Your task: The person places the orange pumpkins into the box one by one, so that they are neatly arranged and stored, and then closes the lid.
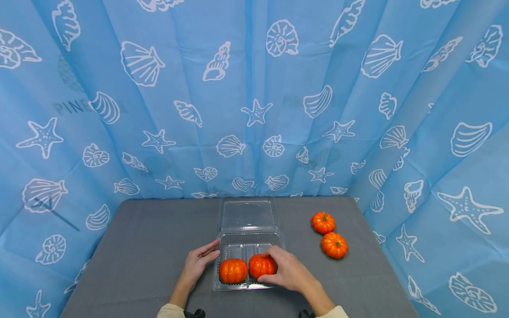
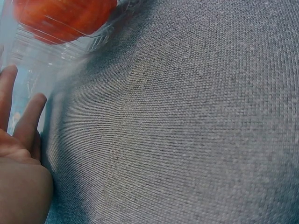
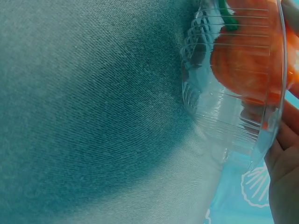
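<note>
from the head, a clear container lies open on the grey worktop, its lid laid back. inside, near its right front corner, sits the held pumpkin, glossy, ribbed and deep orange, just beside the left pumpkin. the grip of the right hand pinches the former between thumb and fingers; that of the left hand is spread, fingers straight, by the container's left rim.

the left wrist shows orange skin behind the clear wall, above extended fingers.

the right wrist shows a curved green stem through the wall, on the worktop side of smooth orange flesh.
</note>
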Tool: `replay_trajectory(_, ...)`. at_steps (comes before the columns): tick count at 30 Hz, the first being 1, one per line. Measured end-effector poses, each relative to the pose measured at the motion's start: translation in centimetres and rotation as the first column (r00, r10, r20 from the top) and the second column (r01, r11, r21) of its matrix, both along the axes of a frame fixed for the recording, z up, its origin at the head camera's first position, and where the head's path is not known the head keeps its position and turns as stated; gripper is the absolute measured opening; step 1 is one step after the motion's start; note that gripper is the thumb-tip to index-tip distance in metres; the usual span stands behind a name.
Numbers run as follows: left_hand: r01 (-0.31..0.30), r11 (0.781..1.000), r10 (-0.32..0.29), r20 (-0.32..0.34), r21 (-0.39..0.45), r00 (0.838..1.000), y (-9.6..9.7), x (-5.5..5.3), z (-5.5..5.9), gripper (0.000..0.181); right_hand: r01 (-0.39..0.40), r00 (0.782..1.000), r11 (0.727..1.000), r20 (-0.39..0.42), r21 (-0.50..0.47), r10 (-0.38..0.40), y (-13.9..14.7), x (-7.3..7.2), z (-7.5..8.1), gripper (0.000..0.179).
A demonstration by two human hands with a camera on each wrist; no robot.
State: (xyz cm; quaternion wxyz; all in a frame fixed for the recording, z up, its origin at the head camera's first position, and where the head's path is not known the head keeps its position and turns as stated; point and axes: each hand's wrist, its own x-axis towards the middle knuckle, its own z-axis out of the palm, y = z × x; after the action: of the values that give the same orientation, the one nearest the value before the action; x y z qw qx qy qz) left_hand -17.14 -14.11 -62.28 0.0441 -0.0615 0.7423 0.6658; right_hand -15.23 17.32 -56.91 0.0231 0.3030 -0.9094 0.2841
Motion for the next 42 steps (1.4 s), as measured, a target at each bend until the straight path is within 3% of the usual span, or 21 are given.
replay_trajectory(12,0.009,1.000,-0.009,-0.015,0.012,1.000,0.0,0.0,0.2,0.045,-0.035,0.999,0.999,-0.018,0.038,0.036,-0.1,-0.2,0.4,0.047)
replay_trajectory(24,-0.003,1.000,0.002,-0.018,-0.015,1.000,-0.1,0.1,-0.2,0.043,0.033,0.986,0.998,-0.162,0.057,-0.024,-0.3,-0.6,0.9,0.040)
replay_trajectory(27,0.003,1.000,-0.003,-0.005,0.003,1.000,-0.1,0.0,-0.3,0.043,0.064,0.976,0.996,-0.213,0.061,-0.050,-0.1,-0.9,1.1,0.039)
replay_trajectory(34,0.001,1.000,-0.001,0.009,0.019,1.000,-0.2,-0.2,-0.4,0.043,0.139,0.927,0.986,-0.363,0.090,-0.097,0.3,-1.7,2.0,0.044)
replay_trajectory(42,-0.004,1.000,0.004,0.014,0.029,1.000,-0.1,-0.2,-0.3,0.042,0.171,0.920,0.976,-0.378,0.139,-0.107,0.4,-2.4,3.0,0.060)
